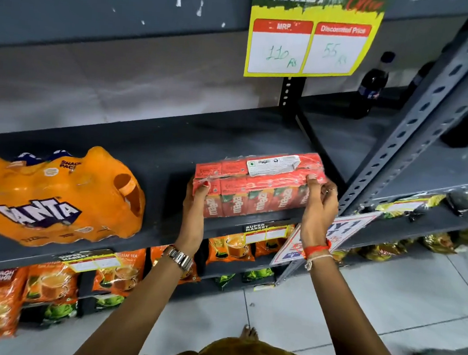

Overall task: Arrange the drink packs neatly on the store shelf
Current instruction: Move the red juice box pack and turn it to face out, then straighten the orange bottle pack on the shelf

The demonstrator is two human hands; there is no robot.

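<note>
Both hands clasp red drink pack [257, 184] ends; left hand [195, 199], right hand [318, 208]; on shelf [160, 147].

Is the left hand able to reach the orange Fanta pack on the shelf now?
Probably yes, but not at once: the left hand grips the red drink pack. The shelf between it and the Fanta pack lies bare, so the way looks free after letting go.
</note>
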